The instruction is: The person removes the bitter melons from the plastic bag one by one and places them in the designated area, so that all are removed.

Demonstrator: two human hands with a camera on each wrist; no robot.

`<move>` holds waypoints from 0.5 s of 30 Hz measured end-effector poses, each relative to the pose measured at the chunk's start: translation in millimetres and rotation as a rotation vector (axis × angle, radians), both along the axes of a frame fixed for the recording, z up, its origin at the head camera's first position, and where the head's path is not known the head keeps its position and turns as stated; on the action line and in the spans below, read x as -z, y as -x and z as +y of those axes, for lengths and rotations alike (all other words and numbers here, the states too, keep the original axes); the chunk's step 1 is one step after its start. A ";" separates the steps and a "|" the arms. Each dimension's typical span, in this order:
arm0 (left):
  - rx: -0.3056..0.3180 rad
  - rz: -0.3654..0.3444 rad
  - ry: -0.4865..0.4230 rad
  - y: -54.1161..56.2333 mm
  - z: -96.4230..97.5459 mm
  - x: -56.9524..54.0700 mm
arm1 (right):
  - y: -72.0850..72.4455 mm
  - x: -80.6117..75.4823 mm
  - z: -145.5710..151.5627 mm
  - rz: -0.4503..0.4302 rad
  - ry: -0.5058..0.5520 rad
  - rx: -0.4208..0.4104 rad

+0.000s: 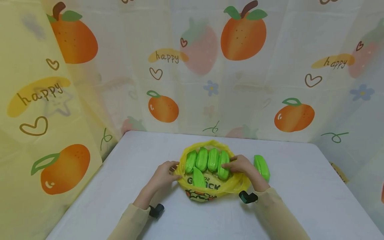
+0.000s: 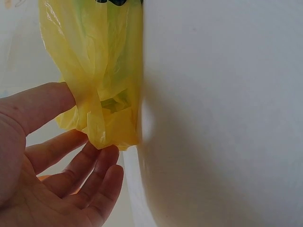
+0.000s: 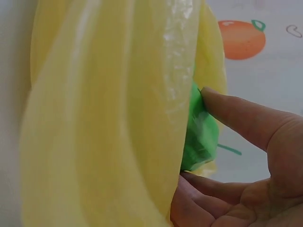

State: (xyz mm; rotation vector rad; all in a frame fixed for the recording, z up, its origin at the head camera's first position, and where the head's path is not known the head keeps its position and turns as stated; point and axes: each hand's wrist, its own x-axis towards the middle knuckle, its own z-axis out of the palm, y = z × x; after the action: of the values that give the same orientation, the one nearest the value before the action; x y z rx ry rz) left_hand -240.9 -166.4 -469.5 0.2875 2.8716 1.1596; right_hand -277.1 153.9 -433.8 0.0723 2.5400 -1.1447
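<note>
Head view shows the left hand (image 1: 164,174) pinching the rim of the yellow plastic bag (image 1: 235,184) and the right hand (image 1: 242,165) grasping the rightmost glossy green packet (image 1: 223,169) inside it, so this rim is best held wide, lest the thin plastic catch the packet.

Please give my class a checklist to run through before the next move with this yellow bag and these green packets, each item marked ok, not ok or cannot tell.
1. Yellow bag open at the top: ok, green packets show inside.
2. Left hand at the bag's rim: ok.
3. Rightmost packet in the bag released: not ok, the right hand holds it.
4. Every packet bagged: not ok, a loose packet lies on the table.
5. Bag's underside untorn: cannot tell, hidden.
</note>
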 end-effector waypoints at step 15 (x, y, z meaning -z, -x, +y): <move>-0.003 0.003 -0.003 -0.6 -0.6 -1.1 | -3.4 -8.5 2.2 0.012 0.029 -0.009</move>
State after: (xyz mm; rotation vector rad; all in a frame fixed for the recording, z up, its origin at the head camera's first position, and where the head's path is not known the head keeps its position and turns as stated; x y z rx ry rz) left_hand -240.2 -167.0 -468.4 0.2857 2.8744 1.1644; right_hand -273.7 156.0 -425.4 0.0470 2.5307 -1.1809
